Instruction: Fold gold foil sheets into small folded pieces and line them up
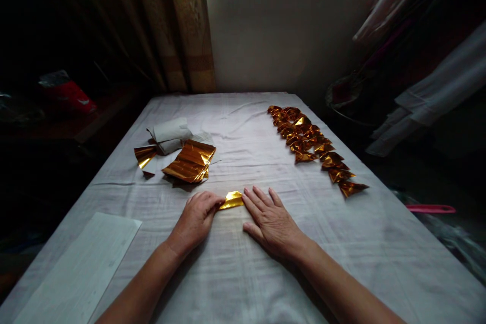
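With twelve o'clock pointing away from the person, the folded gold foil strip lies at the near middle of the cloth-covered table, between the two hands. Its long axis runs roughly from nine to three, the right end tipped a touch toward two; its far long edge, with a slanting corner at the right, faces twelve.

The left hand comes in from seven o'clock, fingers curled and pointing toward two, thumb and forefinger pinching the strip's left end. The right hand comes in from between four and five, palm down, fingers slightly spread toward eleven, thumb held apart, fingertips at the strip's right end; how hard they press I cannot tell.

From the strip, a stack of gold sheets lies at ten, rows of folded gold pieces toward one, and a white sheet at eight.
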Available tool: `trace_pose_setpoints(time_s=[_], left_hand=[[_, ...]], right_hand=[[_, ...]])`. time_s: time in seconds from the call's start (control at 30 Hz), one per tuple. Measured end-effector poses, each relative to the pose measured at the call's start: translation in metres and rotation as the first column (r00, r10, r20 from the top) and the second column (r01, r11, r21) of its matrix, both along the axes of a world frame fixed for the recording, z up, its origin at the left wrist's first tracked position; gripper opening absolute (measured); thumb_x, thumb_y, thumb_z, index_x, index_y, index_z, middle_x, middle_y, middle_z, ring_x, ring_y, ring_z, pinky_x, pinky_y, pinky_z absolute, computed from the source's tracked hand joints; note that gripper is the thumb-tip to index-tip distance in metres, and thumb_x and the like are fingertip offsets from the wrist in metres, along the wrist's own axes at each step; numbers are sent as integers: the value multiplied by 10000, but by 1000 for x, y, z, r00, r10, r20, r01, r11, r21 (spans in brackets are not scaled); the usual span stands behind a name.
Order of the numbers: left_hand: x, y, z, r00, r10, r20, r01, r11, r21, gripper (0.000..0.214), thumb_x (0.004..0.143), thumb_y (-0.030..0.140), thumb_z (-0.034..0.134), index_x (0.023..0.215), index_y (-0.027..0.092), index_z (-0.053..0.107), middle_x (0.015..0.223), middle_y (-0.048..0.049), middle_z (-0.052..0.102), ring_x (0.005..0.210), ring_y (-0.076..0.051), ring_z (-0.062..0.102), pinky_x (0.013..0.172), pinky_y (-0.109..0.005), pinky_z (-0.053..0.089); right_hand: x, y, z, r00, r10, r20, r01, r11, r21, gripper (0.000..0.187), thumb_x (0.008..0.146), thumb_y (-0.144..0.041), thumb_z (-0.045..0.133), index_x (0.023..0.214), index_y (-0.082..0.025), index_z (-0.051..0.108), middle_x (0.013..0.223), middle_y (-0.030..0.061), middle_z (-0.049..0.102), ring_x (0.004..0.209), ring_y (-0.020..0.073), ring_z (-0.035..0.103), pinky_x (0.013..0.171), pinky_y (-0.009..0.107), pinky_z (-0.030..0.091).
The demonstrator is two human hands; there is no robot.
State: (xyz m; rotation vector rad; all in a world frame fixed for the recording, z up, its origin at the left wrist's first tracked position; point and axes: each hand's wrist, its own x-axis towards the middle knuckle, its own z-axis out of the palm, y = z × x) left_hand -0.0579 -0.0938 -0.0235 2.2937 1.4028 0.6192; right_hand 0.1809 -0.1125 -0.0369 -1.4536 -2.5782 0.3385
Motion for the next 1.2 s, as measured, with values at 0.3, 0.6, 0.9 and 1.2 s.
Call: trace_pose_setpoints(time_s=[0.3, 0.6, 0.9, 1.2], left_hand=[[27, -30, -11, 912, -154, -380, 216, 968, 125, 677, 950, 550, 438, 1509, 179, 339, 1534, -132, 414, 1432, -265, 347, 1198, -509, 185], [-2, -35, -13, 884, -169, -435, 225, 971, 81, 733, 923, 628, 428, 1527, 229, 310, 1528, -112, 428, 1423, -279, 365, 1203, -508, 117], [-12, -34, -2, 884, -142, -445, 223, 966, 134, 653, 920, 603, 467, 1473, 260, 412, 1453, -70, 535, 1364, -295, 434, 1171, -528, 159], [31, -7, 15, 927, 106, -360, -18, 971, 240, 254, 934, 311, 562, 1161, 221, 631, 986, -61, 714, 957, -248, 619, 990, -465, 373]], right_hand=[[1, -1, -1, 1000, 7, 6, -7, 1000, 11, 635, 970, -518, 442, 1522, -228, 323, 1586, 67, 297, 1466, 276, 262, 1191, 561, 155], [1, -1, 2, 1000, -2, 10, 2, 1000, -1, 647, 966, -522, 448, 1520, -210, 329, 1588, 64, 293, 1471, 277, 249, 1195, 557, 159], [-1, -1, 5, 1000, -12, 20, 12, 1000, 2, 629, 962, -507, 463, 1510, -219, 353, 1577, 72, 323, 1467, 279, 262, 1188, 557, 183], [0, -2, 2, 1000, -12, 6, 12, 999, 49, 604, 964, -497, 464, 1501, -238, 371, 1559, 79, 364, 1455, 272, 293, 1181, 552, 201]])
